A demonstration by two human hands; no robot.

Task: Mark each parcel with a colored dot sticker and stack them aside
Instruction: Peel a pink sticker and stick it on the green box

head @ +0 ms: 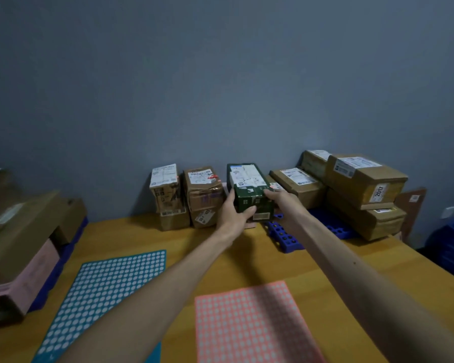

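Gripping green parcel [256, 201] between brown parcels [203, 196] are left hand [233, 214], right hand [282, 203].

Our two arms are bare right to the frame's edge. The left forearm [168, 292] enters from seven o'clock and the right forearm [351, 276] from five o'clock, both long and slim. Our left hand [231, 213] and right hand [281, 200] are bare too. One small dark spot [354, 263] marks the right forearm.

A side label [378, 191] on the top right brown parcel [362, 179] reads "2017"; other labels are too blurred.
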